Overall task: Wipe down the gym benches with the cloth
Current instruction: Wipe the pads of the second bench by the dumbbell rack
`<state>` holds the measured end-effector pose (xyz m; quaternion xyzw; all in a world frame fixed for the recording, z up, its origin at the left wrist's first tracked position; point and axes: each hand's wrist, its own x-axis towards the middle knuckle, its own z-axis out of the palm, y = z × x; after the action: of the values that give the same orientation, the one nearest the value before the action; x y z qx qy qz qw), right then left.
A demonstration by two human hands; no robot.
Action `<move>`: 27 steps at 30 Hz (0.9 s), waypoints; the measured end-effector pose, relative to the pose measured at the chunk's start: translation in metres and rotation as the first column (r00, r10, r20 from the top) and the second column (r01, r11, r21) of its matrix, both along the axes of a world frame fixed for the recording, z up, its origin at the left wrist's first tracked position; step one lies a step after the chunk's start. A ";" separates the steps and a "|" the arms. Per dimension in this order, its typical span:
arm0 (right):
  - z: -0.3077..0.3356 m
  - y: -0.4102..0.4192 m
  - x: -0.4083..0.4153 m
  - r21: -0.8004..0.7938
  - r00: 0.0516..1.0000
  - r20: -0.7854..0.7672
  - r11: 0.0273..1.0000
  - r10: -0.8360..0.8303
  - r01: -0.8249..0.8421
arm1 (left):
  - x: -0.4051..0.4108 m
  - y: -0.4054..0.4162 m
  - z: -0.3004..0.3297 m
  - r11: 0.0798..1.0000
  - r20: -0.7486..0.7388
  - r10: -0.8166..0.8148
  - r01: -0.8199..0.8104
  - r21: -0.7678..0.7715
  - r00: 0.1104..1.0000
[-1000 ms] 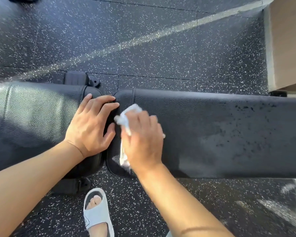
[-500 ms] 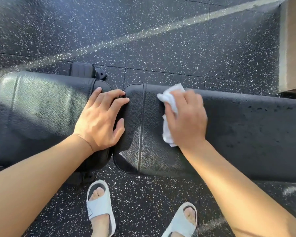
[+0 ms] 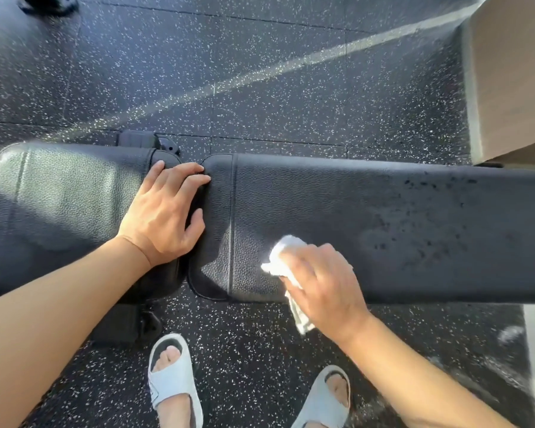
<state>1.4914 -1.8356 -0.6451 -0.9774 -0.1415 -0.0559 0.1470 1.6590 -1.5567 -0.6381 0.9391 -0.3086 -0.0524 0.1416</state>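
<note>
Your right hand [image 3: 323,284] presses the bunched white cloth [image 3: 283,261] flat against the padded surface [image 3: 383,211], lower centre of the frame. The cloth is probably light, soft and floppy; keep it bunched under your palm. Your left hand [image 3: 164,214] lies spread, bracing.

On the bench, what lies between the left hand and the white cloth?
In the head view, only bare black padding of the long pad, crossed by its stitched seam, separates the left hand from the cloth.
</note>
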 end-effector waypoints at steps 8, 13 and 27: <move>-0.002 -0.047 0.125 -0.040 0.832 0.085 0.833 -0.548 0.552 | -0.029 -0.023 0.007 0.984 -0.063 0.170 -0.173 -0.039 0.983; 0.000 0.021 0.042 0.038 0.938 -0.029 0.937 -0.346 0.346 | -0.050 -0.058 0.014 0.989 -0.066 0.057 -0.065 -0.136 0.996; -0.004 -0.122 0.098 -0.040 0.906 0.116 0.910 -0.406 0.413 | -0.075 -0.170 -0.010 0.958 -0.006 0.288 -0.287 0.010 0.958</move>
<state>1.5890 -1.9576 -0.6495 -0.9851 0.0576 -0.1325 0.0932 1.5840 -1.7272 -0.6478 0.9744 -0.1681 -0.0364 0.1446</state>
